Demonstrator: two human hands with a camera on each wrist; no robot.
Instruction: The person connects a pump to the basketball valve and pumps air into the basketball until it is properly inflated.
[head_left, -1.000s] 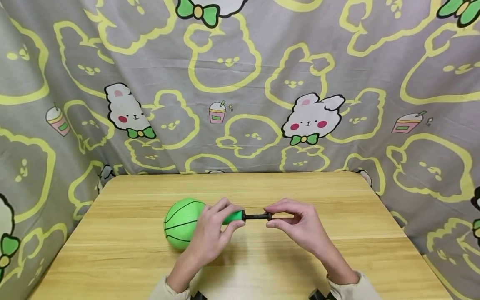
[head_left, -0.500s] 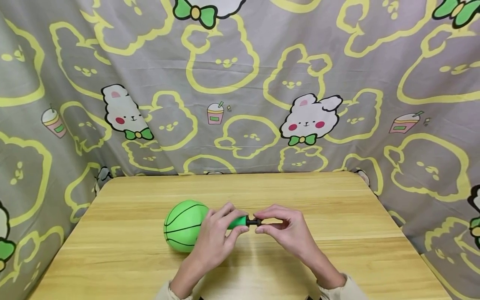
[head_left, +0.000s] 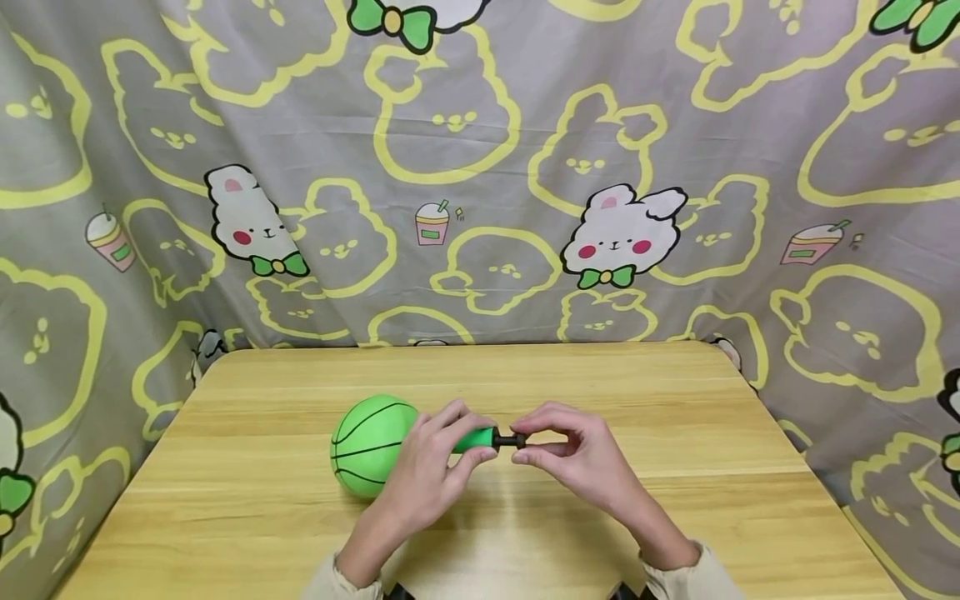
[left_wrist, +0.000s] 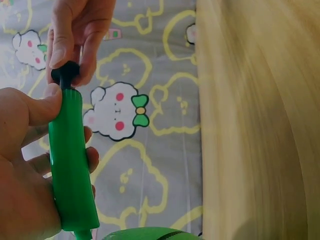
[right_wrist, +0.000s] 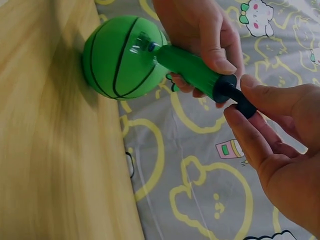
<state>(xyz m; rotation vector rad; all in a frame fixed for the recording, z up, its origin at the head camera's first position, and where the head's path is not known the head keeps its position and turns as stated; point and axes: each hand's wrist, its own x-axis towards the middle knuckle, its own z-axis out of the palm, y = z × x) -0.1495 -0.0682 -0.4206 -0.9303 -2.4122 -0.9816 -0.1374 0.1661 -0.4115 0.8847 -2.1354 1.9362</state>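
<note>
A green ball with black basketball lines (head_left: 369, 450) rests on the table, left of the middle. My left hand (head_left: 429, 467) grips the green barrel of a small hand pump (left_wrist: 72, 160), fingers wrapped round it. In the right wrist view the pump's nozzle end meets the ball (right_wrist: 117, 60) at a clear patch. My right hand (head_left: 581, 454) pinches the pump's black handle (right_wrist: 245, 106) between thumb and fingers. A short length of black rod shows between handle and barrel. In the head view my left hand hides the nozzle end.
The wooden table (head_left: 675, 400) stretches out around the ball and both hands. A grey curtain (head_left: 480, 275) with yellow outlines and rabbit faces hangs behind the table's far edge and along both sides.
A second ago more black rod stood out of the barrel; my right hand has since pushed the handle left, closer to my left hand. The ball stays at about the same place.
</note>
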